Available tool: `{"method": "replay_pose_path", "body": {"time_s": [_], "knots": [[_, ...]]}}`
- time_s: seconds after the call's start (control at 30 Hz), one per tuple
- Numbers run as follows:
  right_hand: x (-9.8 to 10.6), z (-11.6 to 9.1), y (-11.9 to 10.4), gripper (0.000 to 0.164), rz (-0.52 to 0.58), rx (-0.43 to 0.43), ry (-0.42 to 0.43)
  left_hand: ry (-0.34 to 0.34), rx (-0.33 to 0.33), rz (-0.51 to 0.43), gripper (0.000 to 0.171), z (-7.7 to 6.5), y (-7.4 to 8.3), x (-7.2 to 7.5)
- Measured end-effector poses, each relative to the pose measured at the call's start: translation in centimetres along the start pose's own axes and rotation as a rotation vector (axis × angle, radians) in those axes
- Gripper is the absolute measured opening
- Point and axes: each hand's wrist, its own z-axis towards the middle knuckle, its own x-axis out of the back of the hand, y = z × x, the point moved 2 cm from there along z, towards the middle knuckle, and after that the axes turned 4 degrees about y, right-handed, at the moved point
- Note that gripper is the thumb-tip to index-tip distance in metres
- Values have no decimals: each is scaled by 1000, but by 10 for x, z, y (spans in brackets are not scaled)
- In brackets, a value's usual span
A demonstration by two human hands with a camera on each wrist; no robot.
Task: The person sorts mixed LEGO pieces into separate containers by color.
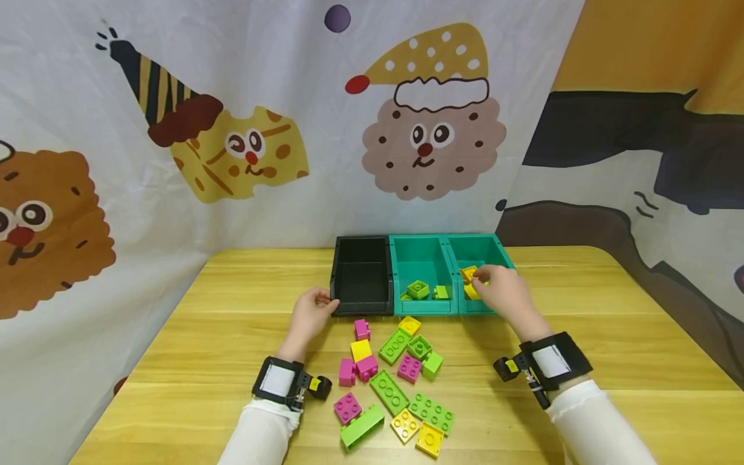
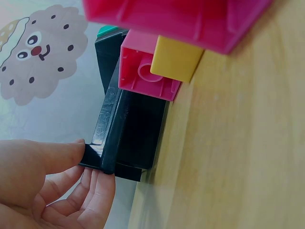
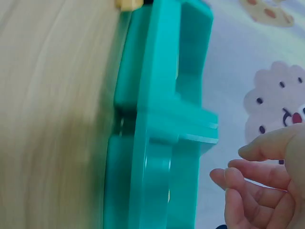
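Note:
My left hand pinches the near left corner of a black bin; in the left wrist view the thumb lies over its rim and the fingers are beneath. My right hand is over the right-hand teal bin, which holds yellow building blocks. In the right wrist view its loosely bent fingers have nothing between them. Green blocks lie in the middle teal bin. The black bin's visible inside shows no blocks.
Loose pink, green and yellow blocks are scattered over the wooden table between my forearms. The three bins stand side by side at the back, before a printed cloth.

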Motion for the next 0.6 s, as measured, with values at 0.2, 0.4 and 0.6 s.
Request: {"method": "replay_pose_path", "body": {"time_s": [0.2, 0.4, 0.6], "knots": [[-2, -13, -14, 23, 92, -1, 21, 2, -1, 1, 17, 0, 0, 0], [-4, -30, -24, 24, 159, -17, -19, -4, 7, 3, 17, 0, -1, -1], [-8, -42, -30, 22, 220, 15, -18, 1, 5, 2, 17, 0, -1, -1]]}}
